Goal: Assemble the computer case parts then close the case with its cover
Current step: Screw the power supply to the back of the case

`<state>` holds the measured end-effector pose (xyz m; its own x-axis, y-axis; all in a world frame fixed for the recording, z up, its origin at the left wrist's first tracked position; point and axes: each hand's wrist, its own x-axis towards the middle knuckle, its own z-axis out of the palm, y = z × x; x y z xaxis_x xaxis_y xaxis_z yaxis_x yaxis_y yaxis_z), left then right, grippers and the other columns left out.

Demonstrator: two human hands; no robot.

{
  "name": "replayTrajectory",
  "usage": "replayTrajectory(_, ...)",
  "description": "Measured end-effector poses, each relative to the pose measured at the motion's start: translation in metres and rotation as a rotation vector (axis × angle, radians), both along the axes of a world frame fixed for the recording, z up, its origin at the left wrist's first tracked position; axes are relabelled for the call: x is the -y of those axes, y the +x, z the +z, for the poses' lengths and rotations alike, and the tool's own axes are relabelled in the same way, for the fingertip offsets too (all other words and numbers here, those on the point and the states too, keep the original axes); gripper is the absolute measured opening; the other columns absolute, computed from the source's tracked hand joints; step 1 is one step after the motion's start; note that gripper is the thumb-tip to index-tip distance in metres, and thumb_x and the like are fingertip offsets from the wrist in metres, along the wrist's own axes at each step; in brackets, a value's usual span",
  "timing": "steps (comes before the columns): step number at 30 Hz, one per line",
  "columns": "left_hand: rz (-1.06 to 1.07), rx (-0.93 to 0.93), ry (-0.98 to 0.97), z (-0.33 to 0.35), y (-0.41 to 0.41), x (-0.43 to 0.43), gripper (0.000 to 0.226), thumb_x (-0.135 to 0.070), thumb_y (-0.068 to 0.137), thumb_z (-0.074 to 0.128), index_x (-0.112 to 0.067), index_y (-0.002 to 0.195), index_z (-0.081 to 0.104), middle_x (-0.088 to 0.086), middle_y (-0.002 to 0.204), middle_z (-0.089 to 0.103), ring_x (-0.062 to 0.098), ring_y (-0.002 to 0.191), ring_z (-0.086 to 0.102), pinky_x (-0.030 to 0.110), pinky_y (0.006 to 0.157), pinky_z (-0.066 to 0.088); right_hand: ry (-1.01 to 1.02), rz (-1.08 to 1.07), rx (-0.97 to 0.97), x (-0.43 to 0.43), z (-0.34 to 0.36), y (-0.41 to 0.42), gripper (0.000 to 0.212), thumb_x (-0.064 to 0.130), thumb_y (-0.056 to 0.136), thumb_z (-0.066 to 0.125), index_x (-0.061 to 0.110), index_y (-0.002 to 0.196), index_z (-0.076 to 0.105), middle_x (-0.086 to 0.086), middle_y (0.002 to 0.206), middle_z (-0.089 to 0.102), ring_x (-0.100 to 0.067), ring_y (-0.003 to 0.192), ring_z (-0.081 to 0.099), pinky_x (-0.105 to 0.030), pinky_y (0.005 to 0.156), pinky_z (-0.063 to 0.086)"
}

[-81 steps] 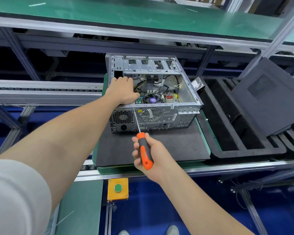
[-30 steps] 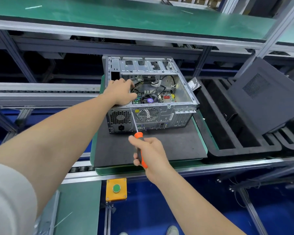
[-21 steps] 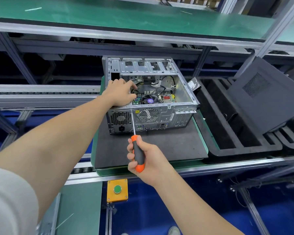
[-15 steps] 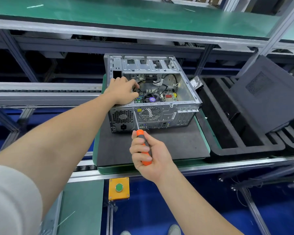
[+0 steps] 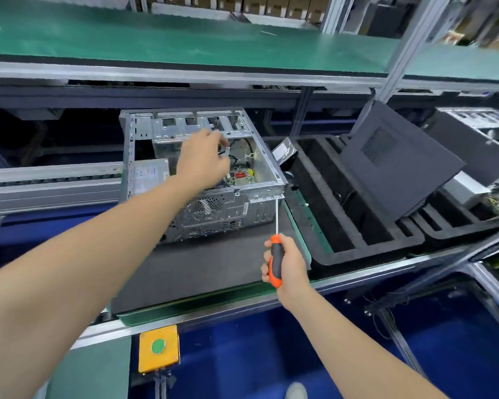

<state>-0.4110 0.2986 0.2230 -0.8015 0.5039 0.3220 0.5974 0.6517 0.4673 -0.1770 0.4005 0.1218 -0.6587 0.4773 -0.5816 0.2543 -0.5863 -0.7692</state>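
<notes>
The open computer case lies on a black mat, its rear panel facing me. My left hand reaches inside over the motherboard, its fingertips pinching a small pale part. My right hand grips an orange and black screwdriver. The shaft points up, with its tip at the case's rear right corner. The power supply sits in the case's left side. The dark grey cover leans in a foam tray on the right.
The black foam tray with deep slots stands right of the mat, with a hard drive at its far left corner. A second tray and another case are further right. A yellow box with a green button hangs below the conveyor edge.
My left hand left the power supply corner and moved right, deeper into the case. My right hand carried the screwdriver from the rear fan area to the rear right corner.
</notes>
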Motion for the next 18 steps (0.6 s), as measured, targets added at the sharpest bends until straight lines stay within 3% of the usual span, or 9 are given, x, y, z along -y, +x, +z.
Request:
replayTrajectory(3, -0.266, 0.062, 0.163, 0.002, 0.043, -0.059, 0.022, -0.009, 0.082, 0.054, -0.018, 0.097, 0.066, -0.002, 0.094, 0.064, 0.017, 0.087, 0.058, 0.034, 0.08, 0.05, 0.109, -0.071, 0.035, -0.063, 0.001, -0.006, 0.033, 0.039, 0.104, 0.055, 0.014, 0.088, 0.07, -0.003, 0.061, 0.058, -0.021, 0.042, 0.05, -0.026, 0.042, 0.04)
replayTrajectory(6, -0.431, 0.167, 0.144, -0.021, 0.08, -0.118, 0.023, -0.002, 0.082, 0.054, -0.013, 0.095, 0.069, -0.001, 0.088, 0.068, 0.012, 0.076, 0.057, 0.028, 0.073, 0.047, 0.237, -0.115, 0.078, -0.127, -0.004, -0.007, 0.031, 0.042, 0.102, 0.056, 0.016, 0.092, 0.069, -0.004, 0.068, 0.061, -0.022, 0.046, 0.053, -0.03, 0.047, 0.042)
replayTrajectory(10, -0.436, 0.32, -0.073, -0.07, 0.099, -0.192, 0.028, 0.001, 0.088, 0.051, -0.011, 0.102, 0.072, 0.004, 0.103, 0.073, 0.015, 0.086, 0.058, 0.028, 0.083, 0.05, 0.492, -0.136, 0.121, -0.205, -0.019, -0.004, 0.03, 0.044, 0.103, 0.056, 0.016, 0.097, 0.065, -0.005, 0.079, 0.068, -0.019, 0.053, 0.06, -0.033, 0.05, 0.05)
replayTrajectory(15, -0.413, 0.392, -0.356, -0.128, 0.106, -0.255, 0.028, -0.002, 0.093, 0.055, -0.012, 0.11, 0.076, 0.003, 0.113, 0.074, 0.018, 0.103, 0.066, 0.025, 0.09, 0.05, 0.647, 0.014, 0.164, -0.27, -0.037, -0.008, 0.026, 0.044, 0.1, 0.063, 0.018, 0.103, 0.065, -0.001, 0.083, 0.073, -0.013, 0.055, 0.071, -0.038, 0.053, 0.061)
replayTrajectory(18, -0.372, 0.377, -0.507, -0.155, 0.104, -0.28, 0.025, -0.005, 0.094, 0.06, -0.014, 0.11, 0.077, 0.004, 0.113, 0.073, 0.023, 0.103, 0.068, 0.027, 0.082, 0.051, 0.726, 0.124, 0.169, -0.295, -0.044, -0.012, 0.03, 0.044, 0.098, 0.067, 0.014, 0.099, 0.066, -0.003, 0.074, 0.072, -0.013, 0.057, 0.073, -0.028, 0.044, 0.055)
